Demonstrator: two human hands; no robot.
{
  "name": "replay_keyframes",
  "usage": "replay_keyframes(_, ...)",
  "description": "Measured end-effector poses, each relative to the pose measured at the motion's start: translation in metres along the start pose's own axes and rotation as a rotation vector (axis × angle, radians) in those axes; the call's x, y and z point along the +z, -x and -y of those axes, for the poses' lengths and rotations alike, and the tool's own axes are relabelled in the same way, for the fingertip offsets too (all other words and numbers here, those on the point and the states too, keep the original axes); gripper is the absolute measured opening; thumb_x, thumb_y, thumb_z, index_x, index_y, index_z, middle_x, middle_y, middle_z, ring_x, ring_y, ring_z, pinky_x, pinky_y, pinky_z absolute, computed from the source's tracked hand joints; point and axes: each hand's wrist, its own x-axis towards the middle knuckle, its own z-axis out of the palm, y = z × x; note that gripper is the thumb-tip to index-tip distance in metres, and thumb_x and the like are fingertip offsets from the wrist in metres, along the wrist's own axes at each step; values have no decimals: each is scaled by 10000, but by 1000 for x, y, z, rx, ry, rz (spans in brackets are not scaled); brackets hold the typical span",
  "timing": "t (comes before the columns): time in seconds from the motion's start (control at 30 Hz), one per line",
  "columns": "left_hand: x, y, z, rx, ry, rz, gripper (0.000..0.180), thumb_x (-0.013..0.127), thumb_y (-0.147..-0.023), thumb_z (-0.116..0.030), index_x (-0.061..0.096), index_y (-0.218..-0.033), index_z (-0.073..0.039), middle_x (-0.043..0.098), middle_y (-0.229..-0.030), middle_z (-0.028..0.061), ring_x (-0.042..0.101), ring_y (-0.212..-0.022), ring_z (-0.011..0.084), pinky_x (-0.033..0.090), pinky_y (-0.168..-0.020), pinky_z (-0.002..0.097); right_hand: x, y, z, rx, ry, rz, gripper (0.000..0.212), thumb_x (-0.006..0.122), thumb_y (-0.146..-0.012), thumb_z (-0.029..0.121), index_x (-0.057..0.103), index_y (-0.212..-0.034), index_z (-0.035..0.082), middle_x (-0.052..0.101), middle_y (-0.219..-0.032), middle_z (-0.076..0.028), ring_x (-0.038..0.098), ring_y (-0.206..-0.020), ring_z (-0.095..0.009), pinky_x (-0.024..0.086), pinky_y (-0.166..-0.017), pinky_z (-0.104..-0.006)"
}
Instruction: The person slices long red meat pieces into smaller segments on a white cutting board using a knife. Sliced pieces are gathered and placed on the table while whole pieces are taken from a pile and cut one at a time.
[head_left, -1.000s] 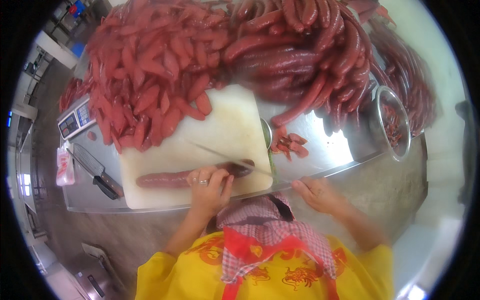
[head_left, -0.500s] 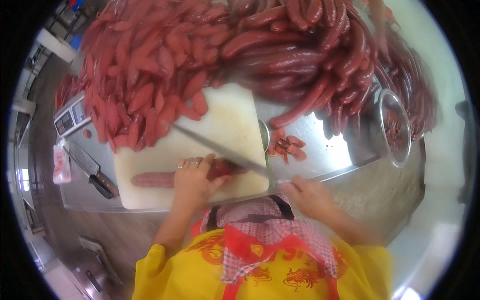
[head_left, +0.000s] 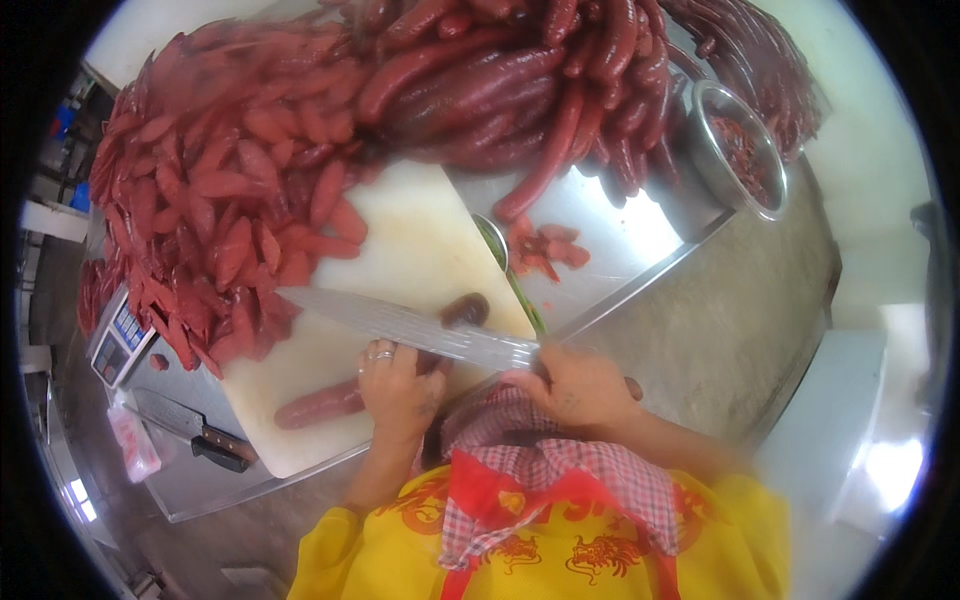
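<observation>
On the white cutting board [head_left: 390, 235] lies a dark red sausage [head_left: 322, 404], slanting up to the right. My left hand [head_left: 398, 388], a ring on one finger, is closed over the sausage's middle and hides part of it. A long, broad knife [head_left: 410, 325] is gripped by the handle in my right hand [head_left: 582, 388]. Its blade crosses over the sausage just beyond my left fingers, the tip toward the far left. The sausage's far end shows past the blade. Whether the edge touches the sausage, I cannot tell.
Red slices [head_left: 230, 190] heap over the board's far left, and whole sausages [head_left: 500, 90] pile behind. A metal bowl [head_left: 742, 150] of scraps stands at the right. Red pieces [head_left: 545, 248] lie beside the board. Another knife [head_left: 190, 428], a scale [head_left: 118, 340] and a plastic bag [head_left: 133, 445] are left.
The view has turned, so board and piles appear rotated. My right hand has come closer to my left with the knife, whose blade now shows more of its broad side.
</observation>
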Motion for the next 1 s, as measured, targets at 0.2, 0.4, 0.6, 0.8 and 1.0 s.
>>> replay_keyframes(0.2,-2,-3,1,-13,3,2,492,843,-620,-244,688,-1040,-41,644,-924,137,604,-865,325,439,-784,419,-8,41,-23,208,-4,55,614,502,-910,608,613,-908,3,656,-805,-228,649,-762,-432,517,-677,-494)
replay_keyframes(0.4,-2,-9,3,-19,18,7,558,851,-658,-358,677,-1077,-32,660,-927,148,616,-870,315,447,-818,412,-13,68,-55,483,-188,170,604,475,-934,595,631,-900,13,643,-793,-255,631,-772,-443,498,-697,-488)
replay_keyframes(0.6,-6,-21,5,-40,29,65,505,836,-663,-360,686,-1013,-29,671,-851,158,627,-788,351,464,-774,431,-9,81,-34,461,-192,117,596,483,-934,589,612,-887,9,645,-787,-248,633,-740,-446,507,-665,-489)
replay_keyframes(0.8,-14,-32,7,-49,60,206,330,777,-678,-262,685,-919,-57,656,-780,164,613,-729,377,462,-737,451,-4,82,-11,214,-71,-29,560,527,-920,564,589,-881,9,653,-772,-231,645,-707,-429,515,-619,-480)
replay_keyframes(1.0,-11,-27,8,-42,46,178,316,768,-676,-282,660,-859,-48,647,-779,166,609,-737,372,456,-736,455,22,30,6,181,-113,-91,547,542,-912,559,579,-869,15,651,-774,-225,644,-701,-426,514,-624,-493)
